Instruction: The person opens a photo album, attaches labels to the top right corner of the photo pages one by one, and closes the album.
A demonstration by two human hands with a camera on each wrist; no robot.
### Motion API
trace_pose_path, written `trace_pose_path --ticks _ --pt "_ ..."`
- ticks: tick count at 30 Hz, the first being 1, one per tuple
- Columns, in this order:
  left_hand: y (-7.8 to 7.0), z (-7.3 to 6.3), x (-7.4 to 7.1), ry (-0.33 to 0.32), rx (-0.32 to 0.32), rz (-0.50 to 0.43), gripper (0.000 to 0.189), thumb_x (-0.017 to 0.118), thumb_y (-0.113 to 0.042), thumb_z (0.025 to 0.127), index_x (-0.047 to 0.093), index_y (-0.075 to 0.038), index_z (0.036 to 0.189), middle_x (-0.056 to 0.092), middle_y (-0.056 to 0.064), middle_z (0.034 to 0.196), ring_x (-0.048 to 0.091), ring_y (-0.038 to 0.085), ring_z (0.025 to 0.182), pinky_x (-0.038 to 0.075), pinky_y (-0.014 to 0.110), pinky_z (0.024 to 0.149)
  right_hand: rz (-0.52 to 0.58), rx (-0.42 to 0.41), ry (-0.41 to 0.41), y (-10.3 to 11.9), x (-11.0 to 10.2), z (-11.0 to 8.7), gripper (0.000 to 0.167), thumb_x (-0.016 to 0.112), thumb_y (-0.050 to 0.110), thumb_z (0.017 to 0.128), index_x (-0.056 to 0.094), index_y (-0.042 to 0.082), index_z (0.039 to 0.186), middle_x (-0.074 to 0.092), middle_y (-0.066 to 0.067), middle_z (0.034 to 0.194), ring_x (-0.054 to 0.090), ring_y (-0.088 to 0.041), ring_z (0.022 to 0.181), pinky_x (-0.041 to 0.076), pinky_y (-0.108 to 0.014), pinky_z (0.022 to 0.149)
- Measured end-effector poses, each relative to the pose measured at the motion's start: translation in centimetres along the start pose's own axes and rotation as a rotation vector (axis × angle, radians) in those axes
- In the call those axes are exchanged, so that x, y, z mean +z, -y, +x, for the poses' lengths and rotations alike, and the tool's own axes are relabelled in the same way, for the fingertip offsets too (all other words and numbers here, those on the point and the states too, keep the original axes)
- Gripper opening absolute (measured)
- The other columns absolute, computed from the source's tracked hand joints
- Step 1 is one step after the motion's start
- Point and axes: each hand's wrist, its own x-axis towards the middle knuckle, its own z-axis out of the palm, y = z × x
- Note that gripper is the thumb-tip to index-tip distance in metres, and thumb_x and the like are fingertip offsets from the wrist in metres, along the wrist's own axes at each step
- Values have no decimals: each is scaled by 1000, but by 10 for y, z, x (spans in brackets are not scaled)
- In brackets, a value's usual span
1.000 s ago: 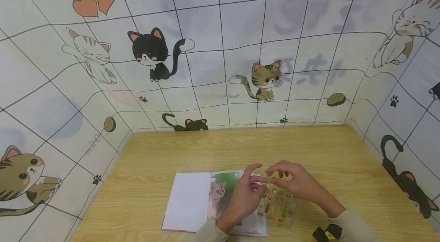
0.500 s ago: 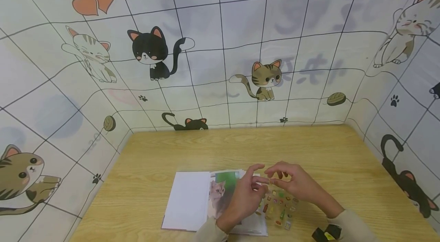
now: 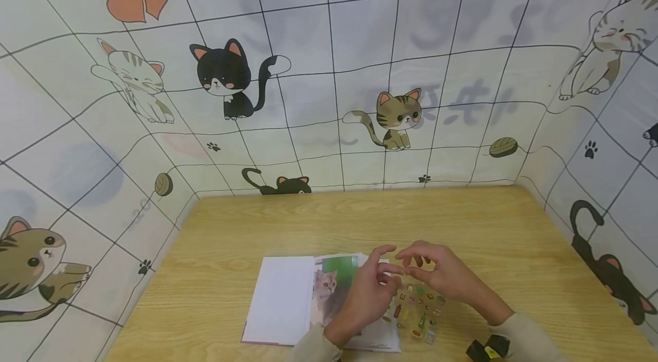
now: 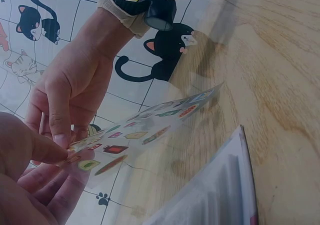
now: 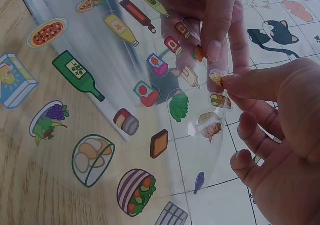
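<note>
A clear sticker sheet (image 3: 418,313) printed with small food and bottle pictures hangs slanting from both hands, right of an open book (image 3: 280,299). My left hand (image 3: 366,290) pinches its upper edge, thumb in front and fingers showing through the plastic behind. Close beside it, my right hand (image 3: 444,270) pinches the same edge between thumb and index finger. In the right wrist view the right thumb tip lies at a small yellowish sticker (image 5: 216,78), near the left thumb. Whether that sticker is lifted off the sheet, I cannot tell.
The book's right side shows a cat picture (image 3: 325,288) under a glossy sleeve, partly covered by the left forearm. Wood-grain table (image 3: 308,225) surrounds it. A cat-patterned cloth wall (image 3: 308,93) encloses the back and sides. A black wrist device (image 3: 488,348) is strapped at the right sleeve.
The sheet's lower part has shifted slightly right, away from the book. The right fingertips have moved slightly along its upper edge; both hands otherwise stay nearly in place.
</note>
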Motion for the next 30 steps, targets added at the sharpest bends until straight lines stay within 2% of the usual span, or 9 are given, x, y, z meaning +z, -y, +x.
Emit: trace_pose_path --ticks 8,20,26,30 --pt "-1 0 0 11 -19 -14 57 58 2 93 43 -23 142 74 2 106 70 5 79 54 20 65 0 -29 -7 -1 0 0 33 75 4 85 70 25 110 66 14 90 52 -2 73 44 -24 64" --pt "1 1 1 13 -38 -57 57 56 2 93 42 -22 142 74 3 105 71 8 78 56 22 66 21 -22 8 -2 1 0 30 74 4 87 69 24 109 66 10 88 52 -3 72 44 -29 62" --pt "0 1 1 8 -43 -74 54 57 1 93 42 -17 142 73 10 105 71 9 79 55 20 66 39 -40 12 -2 0 -1 31 73 3 87 68 24 109 65 11 86 52 -4 71 43 -29 61" --pt "-1 1 1 5 -42 -70 53 58 1 94 42 -16 142 73 11 105 71 9 77 55 20 66 54 -48 16 -2 0 -1 27 73 3 87 69 19 108 65 10 84 52 -5 71 44 -27 61"
